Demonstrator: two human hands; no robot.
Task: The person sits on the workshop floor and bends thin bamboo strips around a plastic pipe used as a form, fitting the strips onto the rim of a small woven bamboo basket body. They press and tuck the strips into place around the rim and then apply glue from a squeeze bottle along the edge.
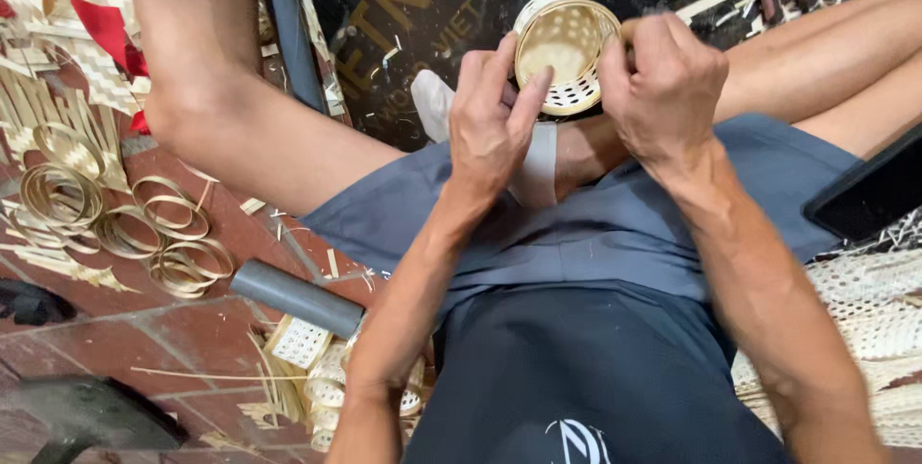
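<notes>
I hold a small round woven bamboo basket (565,51) above my knees, its open mouth facing me, the pale latticed bottom showing through. My left hand (492,118) presses its fingers (530,99) closed against the smooth rim on one side; my right hand (661,80) has its fingers clamped over the opposite edge. On the red tiled floor (173,329) to my left lie coiled thin bamboo strip hoops (125,219), a grey plastic pipe (296,298) and more little woven baskets (322,382)
</notes>
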